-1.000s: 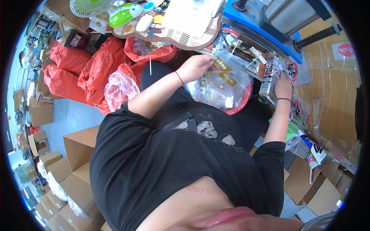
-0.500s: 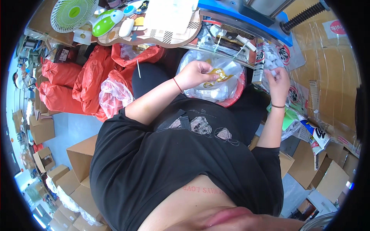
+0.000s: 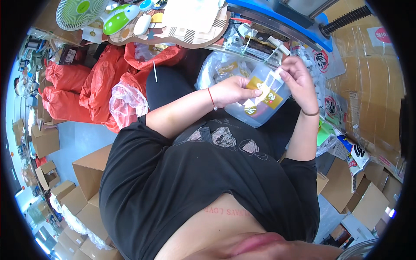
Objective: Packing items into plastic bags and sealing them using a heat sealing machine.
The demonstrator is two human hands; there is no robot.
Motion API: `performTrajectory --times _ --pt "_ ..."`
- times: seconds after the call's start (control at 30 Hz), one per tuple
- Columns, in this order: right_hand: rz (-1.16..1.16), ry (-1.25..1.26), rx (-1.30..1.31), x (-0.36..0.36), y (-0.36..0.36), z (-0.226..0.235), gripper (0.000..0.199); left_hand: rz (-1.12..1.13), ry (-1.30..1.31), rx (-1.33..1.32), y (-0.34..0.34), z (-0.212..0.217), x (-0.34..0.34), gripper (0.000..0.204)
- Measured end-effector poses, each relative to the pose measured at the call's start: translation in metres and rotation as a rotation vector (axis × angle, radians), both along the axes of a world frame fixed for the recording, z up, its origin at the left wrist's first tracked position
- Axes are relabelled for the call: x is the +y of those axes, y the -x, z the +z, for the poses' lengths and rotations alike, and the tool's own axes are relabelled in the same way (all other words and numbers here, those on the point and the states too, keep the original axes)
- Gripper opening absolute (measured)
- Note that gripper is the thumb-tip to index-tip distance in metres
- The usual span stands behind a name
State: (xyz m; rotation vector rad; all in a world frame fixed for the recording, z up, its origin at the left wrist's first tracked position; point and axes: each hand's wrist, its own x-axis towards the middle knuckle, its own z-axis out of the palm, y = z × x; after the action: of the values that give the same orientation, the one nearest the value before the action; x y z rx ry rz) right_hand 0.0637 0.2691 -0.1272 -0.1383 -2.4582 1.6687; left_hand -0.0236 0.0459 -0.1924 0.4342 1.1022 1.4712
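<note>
My left hand (image 3: 233,92) is closed on a translucent plastic pouch (image 3: 260,113) with a gold printed panel, its thumb pressed over the front. The pouch is tilted above my lap. At its upper right corner, the fingers of my right hand (image 3: 300,84) pinch a small white cap-like piece (image 3: 280,72), whose exact shape is partly hidden by the fingertips. Behind the pouch, a clear plastic bag (image 3: 208,71) holds more pouches with gold print; the pouch and my left hand cover part of it.
A blue-framed machine (image 3: 273,17) with a black spring stands beyond my hands. Small white pieces lie near a cardboard wall (image 3: 368,78) on the right. Red bags (image 3: 69,106) are piled at the left. A green-and-white fan (image 3: 82,11) and a mouse (image 3: 142,24) sit on the table.
My right hand has come left from the small white pieces to the pouch's corner. My left hand has moved slightly nearer with the pouch, now turned broadside and more fully in view.
</note>
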Motion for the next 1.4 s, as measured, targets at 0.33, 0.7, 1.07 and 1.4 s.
performTrajectory --times 0.33,0.7,1.07,1.4 --pt "-0.23 -1.052 -0.319 0.062 -0.025 -0.042 0.034 0.154 -0.002 -0.047 0.075 -0.003 0.027 0.034" --pt "-0.521 -1.107 0.101 0.042 -0.034 -0.037 0.022 0.605 0.484 2.013 0.175 -0.022 -0.076 0.058" --pt "-0.132 -0.546 0.194 -0.03 -0.014 -0.003 0.02 0.316 0.174 1.091 0.079 0.006 -0.066 0.021" --pt "-0.106 -0.428 0.192 -0.03 0.009 0.02 0.018 0.128 -0.07 0.297 0.014 -0.009 -0.008 0.024"
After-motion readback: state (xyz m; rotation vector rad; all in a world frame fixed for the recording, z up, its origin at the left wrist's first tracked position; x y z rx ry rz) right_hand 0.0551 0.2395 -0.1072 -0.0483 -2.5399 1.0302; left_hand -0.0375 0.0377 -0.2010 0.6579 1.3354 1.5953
